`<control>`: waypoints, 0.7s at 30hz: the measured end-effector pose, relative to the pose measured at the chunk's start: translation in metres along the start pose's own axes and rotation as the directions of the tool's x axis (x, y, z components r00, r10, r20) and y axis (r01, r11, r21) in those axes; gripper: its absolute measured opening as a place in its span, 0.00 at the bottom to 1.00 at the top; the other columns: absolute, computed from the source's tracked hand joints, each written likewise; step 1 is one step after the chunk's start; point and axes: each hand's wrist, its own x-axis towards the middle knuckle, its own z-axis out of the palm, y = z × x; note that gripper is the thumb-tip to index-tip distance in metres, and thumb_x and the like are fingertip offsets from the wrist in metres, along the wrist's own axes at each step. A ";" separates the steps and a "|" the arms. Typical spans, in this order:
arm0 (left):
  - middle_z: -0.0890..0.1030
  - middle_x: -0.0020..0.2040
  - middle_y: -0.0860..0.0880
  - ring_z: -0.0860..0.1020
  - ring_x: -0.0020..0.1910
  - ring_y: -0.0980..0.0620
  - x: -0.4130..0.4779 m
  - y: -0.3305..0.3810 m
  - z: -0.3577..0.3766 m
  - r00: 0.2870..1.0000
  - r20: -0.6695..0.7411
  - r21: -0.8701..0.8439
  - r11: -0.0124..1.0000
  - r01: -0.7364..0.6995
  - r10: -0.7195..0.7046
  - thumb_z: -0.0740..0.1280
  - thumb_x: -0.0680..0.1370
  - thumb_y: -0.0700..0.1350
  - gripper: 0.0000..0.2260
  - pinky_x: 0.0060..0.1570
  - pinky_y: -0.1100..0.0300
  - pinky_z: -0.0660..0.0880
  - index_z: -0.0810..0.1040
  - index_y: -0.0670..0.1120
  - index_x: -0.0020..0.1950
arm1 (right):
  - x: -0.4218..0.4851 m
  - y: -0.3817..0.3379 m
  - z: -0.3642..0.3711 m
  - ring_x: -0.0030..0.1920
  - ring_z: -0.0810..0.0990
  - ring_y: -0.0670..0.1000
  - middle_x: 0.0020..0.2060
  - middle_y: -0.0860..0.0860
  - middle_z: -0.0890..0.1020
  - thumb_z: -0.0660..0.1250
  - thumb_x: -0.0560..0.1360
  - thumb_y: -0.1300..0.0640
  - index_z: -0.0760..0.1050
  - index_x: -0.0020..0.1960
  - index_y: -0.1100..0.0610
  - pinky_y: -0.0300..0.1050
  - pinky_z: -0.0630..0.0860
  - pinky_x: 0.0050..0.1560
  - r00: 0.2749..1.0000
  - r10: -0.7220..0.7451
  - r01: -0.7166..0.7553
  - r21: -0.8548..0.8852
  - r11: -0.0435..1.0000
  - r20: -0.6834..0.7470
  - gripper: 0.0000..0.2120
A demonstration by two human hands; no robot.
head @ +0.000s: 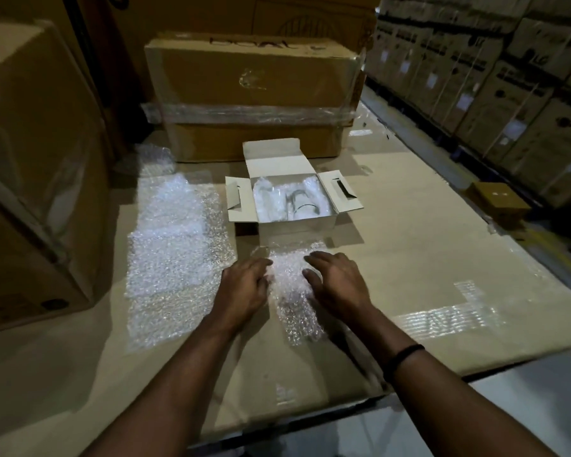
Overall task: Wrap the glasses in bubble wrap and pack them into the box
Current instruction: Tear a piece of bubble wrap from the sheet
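Bubble-wrapped bundle lies on the cardboard sheet, just before the open white box. Right grip rests loose fingers on top, likely keeping the wrap closed. Left grip braces its side; whether it pinches, I cannot tell.

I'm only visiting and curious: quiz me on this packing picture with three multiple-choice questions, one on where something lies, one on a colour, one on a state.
1. Where do the spare bubble wrap sheets lie, as the person sees them, relative to the small white box?
A. To its right
B. To its left
C. On top of the big brown carton

2. What colour is the wristband on the right wrist?
A. Red
B. White
C. Black

3. The white box is:
A. Open, flaps spread
B. Taped shut
C. Flattened

Answers:
1 B: the sheets lie flat on the cardboard left of the box.
2 C: a black band rings the wrist.
3 A: its flaps stand out and wrapped contents show inside.
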 end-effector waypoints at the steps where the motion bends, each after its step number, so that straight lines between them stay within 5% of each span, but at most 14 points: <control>1: 0.78 0.66 0.49 0.74 0.64 0.46 -0.001 0.001 0.001 1.000 0.004 0.005 1.000 -0.005 0.005 0.65 0.77 0.47 0.15 0.63 0.49 0.69 0.78 0.52 0.64 | -0.005 0.003 0.005 0.71 0.66 0.55 0.74 0.49 0.67 0.57 0.80 0.42 0.65 0.74 0.51 0.51 0.63 0.67 0.998 0.022 -0.016 -0.086 0.996 0.064 0.25; 4: 0.65 0.76 0.53 0.58 0.76 0.49 -0.001 0.004 0.004 0.981 0.180 0.119 0.988 -0.099 0.077 0.55 0.80 0.57 0.19 0.72 0.46 0.56 0.72 0.58 0.70 | -0.018 0.012 0.023 0.78 0.46 0.52 0.79 0.48 0.49 0.47 0.80 0.36 0.48 0.79 0.51 0.56 0.47 0.75 0.943 0.100 -0.049 -0.166 0.985 0.317 0.33; 6: 0.63 0.77 0.52 0.53 0.77 0.50 0.001 0.003 0.006 0.959 0.274 0.194 0.972 -0.134 0.078 0.54 0.81 0.59 0.18 0.73 0.46 0.51 0.73 0.59 0.68 | -0.019 0.014 0.025 0.78 0.44 0.50 0.79 0.47 0.48 0.46 0.81 0.37 0.47 0.79 0.51 0.55 0.43 0.76 0.944 0.121 -0.090 -0.115 0.989 0.308 0.32; 9: 0.61 0.78 0.51 0.51 0.78 0.49 0.000 0.002 0.005 0.958 0.277 0.203 0.971 -0.129 0.070 0.58 0.80 0.59 0.18 0.73 0.46 0.47 0.73 0.59 0.68 | -0.022 0.015 0.014 0.75 0.60 0.54 0.75 0.51 0.64 0.54 0.79 0.38 0.60 0.76 0.52 0.53 0.58 0.72 0.966 0.258 -0.257 -0.059 0.965 0.017 0.30; 11: 0.61 0.78 0.50 0.52 0.77 0.48 0.000 0.002 0.006 0.965 0.241 0.221 0.962 -0.157 0.102 0.61 0.80 0.58 0.18 0.72 0.45 0.48 0.72 0.58 0.70 | -0.025 0.017 0.005 0.65 0.70 0.59 0.66 0.55 0.74 0.62 0.75 0.39 0.68 0.69 0.54 0.52 0.66 0.63 0.903 0.424 -0.429 -0.077 0.900 -0.073 0.28; 14: 0.64 0.76 0.50 0.53 0.77 0.46 -0.002 0.004 0.007 0.967 0.226 0.207 0.964 -0.167 0.119 0.62 0.79 0.56 0.15 0.72 0.44 0.49 0.75 0.58 0.65 | -0.020 0.018 -0.006 0.57 0.75 0.58 0.54 0.54 0.80 0.69 0.67 0.39 0.74 0.56 0.53 0.50 0.68 0.57 0.786 0.610 -0.602 -0.105 0.792 0.101 0.24; 17: 0.65 0.76 0.50 0.54 0.77 0.47 -0.004 0.008 0.008 0.966 0.240 0.222 0.963 -0.153 0.098 0.61 0.80 0.56 0.14 0.71 0.44 0.49 0.76 0.57 0.64 | -0.009 0.021 -0.011 0.44 0.82 0.56 0.40 0.53 0.84 0.75 0.63 0.45 0.76 0.43 0.56 0.48 0.77 0.51 0.703 0.663 -0.697 0.065 0.714 0.257 0.18; 21: 0.65 0.75 0.50 0.56 0.75 0.47 -0.001 0.015 0.007 0.968 0.212 0.199 0.964 -0.178 0.135 0.64 0.77 0.57 0.20 0.71 0.44 0.53 0.71 0.57 0.69 | 0.005 0.024 -0.024 0.43 0.82 0.58 0.39 0.57 0.83 0.73 0.65 0.60 0.75 0.37 0.57 0.44 0.75 0.39 0.795 0.570 -0.603 0.162 0.781 0.208 0.06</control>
